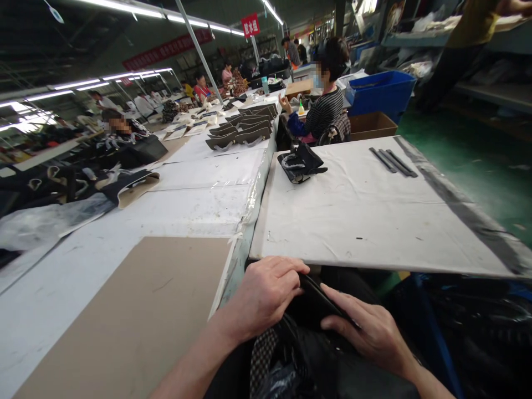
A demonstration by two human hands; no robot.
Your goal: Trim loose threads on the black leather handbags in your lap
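Observation:
A black bag (328, 349), perhaps of leather, rests at my lap below the table edge, its lower part running out of the picture. My left hand (270, 293) grips the near-left end of its dark rim, fingers curled over the edge. On the right side of the same rim, my right hand (366, 327) pinches the edge between thumb and fingers. Checked cloth (264, 354) and some clear plastic show under my left wrist. The inside of the bag is too dark to make out.
A black bundle with straps (301, 162) and several dark strips (393, 162) lie on the white table (332, 216). Left is a long bench with a brown board (137, 310). A blue bin (380, 91) stands beyond a seated co-worker (324, 105). Another blue bin (436, 338) is at my right.

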